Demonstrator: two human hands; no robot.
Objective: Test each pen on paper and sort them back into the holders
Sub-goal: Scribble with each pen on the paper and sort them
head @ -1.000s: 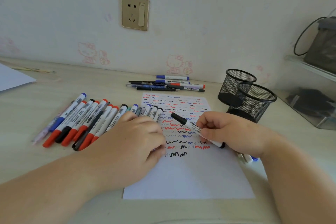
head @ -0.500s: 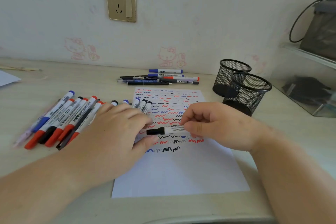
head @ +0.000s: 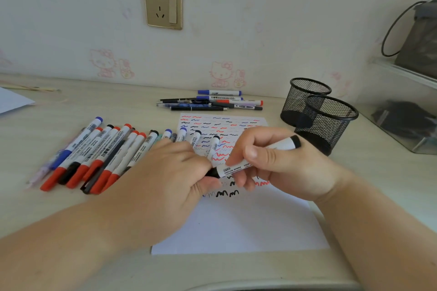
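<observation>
Right hand (head: 279, 163) wraps the white barrel of the black whiteboard marker (head: 255, 160), which has swung up from lying flat half a second ago to a tilt over the paper (head: 236, 224), butt end raised toward the holders. Left hand (head: 165, 172) has closed in and now pinches the black cap end. My read: the cap is about to come off, so this marker is yet to be tested.

Smooth plastic barrel with printed lettering. The thin white sheet carries red, blue and black squiggles. Left of it lies a fan of capped markers (head: 94, 156); another cluster of pens (head: 212, 103) sits by the desk's far edge. Two black wire-mesh holders (head: 326, 120), round and open-topped, stand toward the right edge.
</observation>
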